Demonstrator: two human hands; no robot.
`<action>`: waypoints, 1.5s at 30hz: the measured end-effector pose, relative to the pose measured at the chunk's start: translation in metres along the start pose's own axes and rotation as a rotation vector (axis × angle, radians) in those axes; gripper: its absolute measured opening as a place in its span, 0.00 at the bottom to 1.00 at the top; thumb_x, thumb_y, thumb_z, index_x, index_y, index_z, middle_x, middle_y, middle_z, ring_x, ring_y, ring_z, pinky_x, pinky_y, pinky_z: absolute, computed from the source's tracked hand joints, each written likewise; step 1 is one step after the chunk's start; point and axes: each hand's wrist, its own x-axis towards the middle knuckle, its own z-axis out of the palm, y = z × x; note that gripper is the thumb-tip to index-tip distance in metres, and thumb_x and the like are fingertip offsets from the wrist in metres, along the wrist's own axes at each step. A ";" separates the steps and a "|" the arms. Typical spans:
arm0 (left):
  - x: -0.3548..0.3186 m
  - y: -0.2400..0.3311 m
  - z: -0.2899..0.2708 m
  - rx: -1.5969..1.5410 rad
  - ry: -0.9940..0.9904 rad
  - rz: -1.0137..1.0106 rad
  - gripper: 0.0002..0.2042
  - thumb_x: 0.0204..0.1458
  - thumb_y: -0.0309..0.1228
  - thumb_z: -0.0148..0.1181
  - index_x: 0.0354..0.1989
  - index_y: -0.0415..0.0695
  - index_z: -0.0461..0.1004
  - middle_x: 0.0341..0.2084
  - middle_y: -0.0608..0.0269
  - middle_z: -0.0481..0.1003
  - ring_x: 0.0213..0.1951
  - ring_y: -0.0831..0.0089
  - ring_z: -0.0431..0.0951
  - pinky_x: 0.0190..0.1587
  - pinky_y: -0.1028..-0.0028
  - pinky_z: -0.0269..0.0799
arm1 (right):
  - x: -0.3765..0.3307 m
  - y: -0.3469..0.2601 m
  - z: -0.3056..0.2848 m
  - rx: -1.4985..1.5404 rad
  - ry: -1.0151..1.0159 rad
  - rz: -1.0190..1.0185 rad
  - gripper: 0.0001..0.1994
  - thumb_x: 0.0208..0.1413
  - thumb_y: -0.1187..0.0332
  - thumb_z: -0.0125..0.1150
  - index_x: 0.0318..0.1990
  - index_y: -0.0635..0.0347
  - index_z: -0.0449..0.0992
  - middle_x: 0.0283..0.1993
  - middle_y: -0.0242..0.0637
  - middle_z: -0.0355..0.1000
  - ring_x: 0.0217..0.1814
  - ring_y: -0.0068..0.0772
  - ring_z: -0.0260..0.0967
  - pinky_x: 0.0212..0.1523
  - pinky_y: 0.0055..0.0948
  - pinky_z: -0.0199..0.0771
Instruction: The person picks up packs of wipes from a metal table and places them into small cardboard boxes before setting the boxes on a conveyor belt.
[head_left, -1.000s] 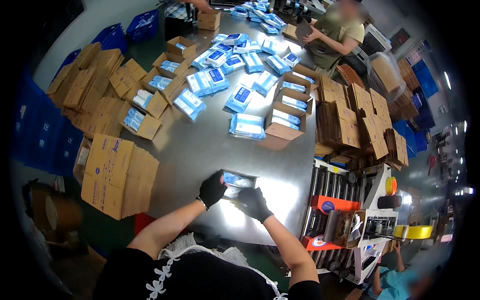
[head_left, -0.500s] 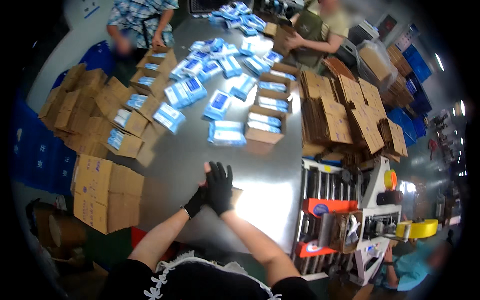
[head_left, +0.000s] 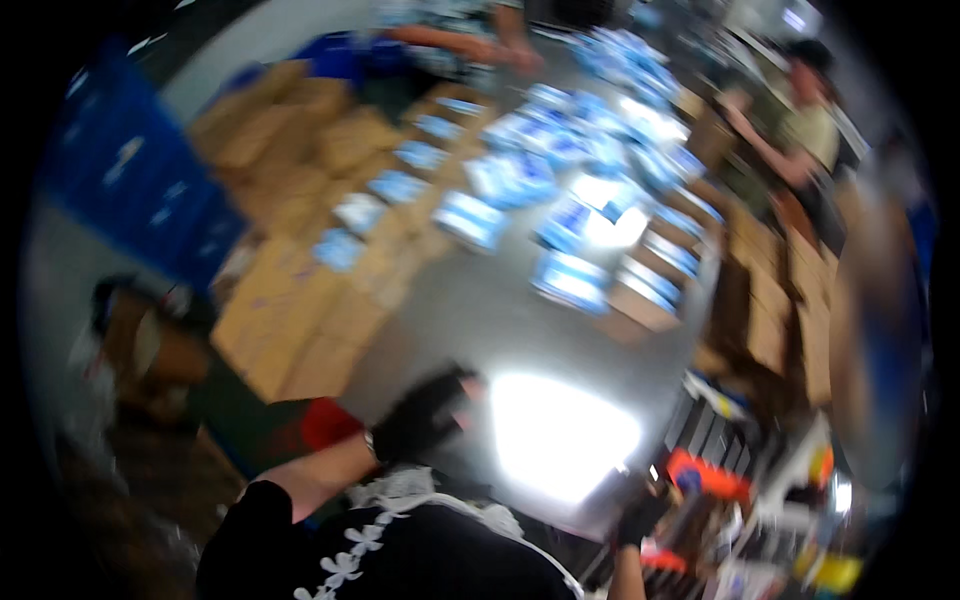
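My left hand (head_left: 425, 415), in a black glove with bare fingertips, hovers over the near left part of the metal table (head_left: 430, 310). Motion smears its fingers, and I make out nothing in them. Far to its right, my right hand (head_left: 642, 512), also gloved in black, is at the table's near right corner beside the roller machine (head_left: 708, 475). Its fingers are blurred too, so whether it holds anything is unclear. Several blue-and-white soft packs (head_left: 570, 280) lie beyond my hands. An open carton (head_left: 640, 305) with packs inside stands on the table's right side.
Flattened cartons (head_left: 765, 300) are stacked along the right edge. Brown cartons (head_left: 290, 310) crowd the left, in front of blue crates (head_left: 140, 150). One co-worker (head_left: 800, 130) stands at the far right; another's arms (head_left: 480, 45) reach in at the far left.
My hands, together over the table before, are now far apart; the right has swung to the right beside the roller machine. The whole view has turned and blurred.
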 end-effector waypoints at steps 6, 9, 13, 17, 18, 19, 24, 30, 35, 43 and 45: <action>-0.222 -0.210 -0.268 0.994 0.984 -0.646 0.24 0.54 0.39 0.55 0.56 0.37 0.65 0.53 0.46 0.69 0.57 0.48 0.66 0.60 0.59 0.57 | -0.046 0.108 0.366 -0.926 -0.884 -0.317 0.18 0.59 0.66 0.51 0.55 0.63 0.65 0.49 0.39 0.71 0.44 0.30 0.71 0.43 0.27 0.73; -0.218 -0.213 -0.283 0.550 0.403 -0.741 0.26 0.52 0.43 0.57 0.55 0.38 0.66 0.55 0.44 0.66 0.60 0.46 0.61 0.63 0.56 0.52 | -0.094 0.191 0.470 -0.860 -1.161 -0.262 0.19 0.58 0.72 0.55 0.55 0.64 0.63 0.47 0.40 0.72 0.42 0.29 0.72 0.43 0.26 0.72; -0.213 -0.201 -0.253 0.730 0.467 -0.485 0.28 0.49 0.42 0.62 0.56 0.38 0.65 0.57 0.44 0.64 0.63 0.44 0.56 0.65 0.51 0.46 | -0.113 0.233 0.532 -0.854 -0.966 -0.008 0.20 0.57 0.57 0.55 0.49 0.63 0.64 0.42 0.56 0.73 0.46 0.54 0.72 0.45 0.40 0.70; -0.210 -0.183 -0.213 0.755 0.539 -0.430 0.32 0.48 0.40 0.62 0.59 0.38 0.62 0.59 0.41 0.60 0.64 0.41 0.53 0.66 0.49 0.44 | -0.113 0.203 0.531 -1.026 -0.823 -0.174 0.20 0.58 0.54 0.53 0.46 0.63 0.65 0.36 0.54 0.74 0.40 0.55 0.73 0.39 0.43 0.70; -0.210 -0.184 -0.199 0.737 0.572 -0.425 0.32 0.48 0.40 0.62 0.60 0.38 0.61 0.60 0.40 0.59 0.64 0.40 0.53 0.66 0.49 0.44 | -0.115 0.190 0.529 -1.056 -0.792 -0.182 0.19 0.58 0.54 0.52 0.46 0.63 0.66 0.35 0.53 0.74 0.39 0.55 0.73 0.38 0.43 0.70; -0.201 -0.180 -0.192 0.746 0.568 -0.441 0.32 0.48 0.39 0.62 0.60 0.38 0.60 0.60 0.39 0.58 0.64 0.40 0.52 0.66 0.49 0.43 | -0.106 0.186 0.522 -1.047 -0.813 -0.245 0.16 0.58 0.58 0.54 0.42 0.64 0.69 0.31 0.46 0.75 0.34 0.45 0.74 0.34 0.38 0.71; -0.146 -0.151 -0.182 0.564 0.653 -0.389 0.26 0.45 0.39 0.63 0.51 0.37 0.66 0.51 0.41 0.66 0.54 0.45 0.65 0.57 0.55 0.60 | -0.089 0.200 0.519 -0.509 -0.885 0.022 0.10 0.56 0.68 0.58 0.39 0.67 0.72 0.31 0.33 0.74 0.29 0.22 0.70 0.29 0.26 0.72; -0.153 -0.202 -0.203 1.068 0.687 -0.866 0.42 0.35 0.61 0.64 0.54 0.40 0.66 0.50 0.44 0.67 0.51 0.46 0.68 0.52 0.52 0.63 | -0.115 0.228 0.540 -0.333 -0.997 0.389 0.11 0.56 0.73 0.57 0.46 0.61 0.68 0.35 0.35 0.72 0.32 0.29 0.72 0.32 0.26 0.75; -0.112 -0.143 -0.238 0.694 0.602 -0.878 0.41 0.26 0.60 0.67 0.50 0.46 0.72 0.41 0.49 0.75 0.44 0.51 0.74 0.48 0.57 0.68 | -0.106 0.240 0.540 -0.319 -1.034 0.389 0.07 0.56 0.67 0.57 0.37 0.57 0.66 0.33 0.34 0.67 0.32 0.26 0.68 0.35 0.25 0.72; -0.088 -0.087 -0.205 0.684 0.790 -0.330 0.27 0.39 0.35 0.68 0.49 0.39 0.69 0.48 0.46 0.69 0.50 0.50 0.68 0.53 0.58 0.63 | -0.087 0.138 0.476 -0.685 -0.711 -0.225 0.15 0.50 0.65 0.57 0.40 0.67 0.70 0.35 0.48 0.72 0.38 0.40 0.71 0.39 0.35 0.70; -0.050 -0.089 -0.129 0.256 0.686 -0.325 0.29 0.42 0.39 0.69 0.51 0.38 0.67 0.48 0.46 0.69 0.53 0.51 0.68 0.57 0.60 0.61 | -0.084 0.073 0.435 -0.484 -0.646 -0.573 0.23 0.49 0.61 0.59 0.49 0.65 0.64 0.42 0.49 0.72 0.48 0.40 0.70 0.47 0.34 0.69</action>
